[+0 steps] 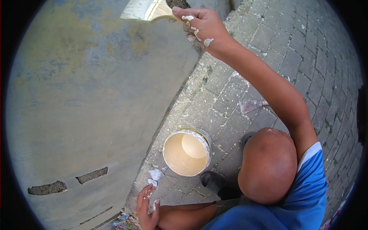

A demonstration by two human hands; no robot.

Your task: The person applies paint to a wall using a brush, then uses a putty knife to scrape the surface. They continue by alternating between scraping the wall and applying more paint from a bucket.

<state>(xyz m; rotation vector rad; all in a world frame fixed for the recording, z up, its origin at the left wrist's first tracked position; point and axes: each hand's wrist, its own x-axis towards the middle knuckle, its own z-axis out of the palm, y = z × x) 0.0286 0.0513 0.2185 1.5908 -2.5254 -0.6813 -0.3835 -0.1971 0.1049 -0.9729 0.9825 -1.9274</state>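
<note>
My right hand (203, 28), spotted with white paste, is closed on the handle of a wide pale brush (143, 9) at the top, against the wall. At the bottom, my left hand (147, 211) has its fingers apart and holds nothing; its fingertips are close to white flakes (156, 174) on the ground. Between the hands stands an open bucket (184, 153) with cream-coloured liquid inside and smears on its rim. The grey-green wall (92, 107) has blue and yellowish patches high up and gouged holes (48, 188) low down.
A scraper (251, 106) lies on the paving (264, 57) right of the bucket. A bent knee (268, 165) and a dark boot (214, 182) are close to the bucket. Small litter (126, 221) lies at the wall's foot near the bottom edge.
</note>
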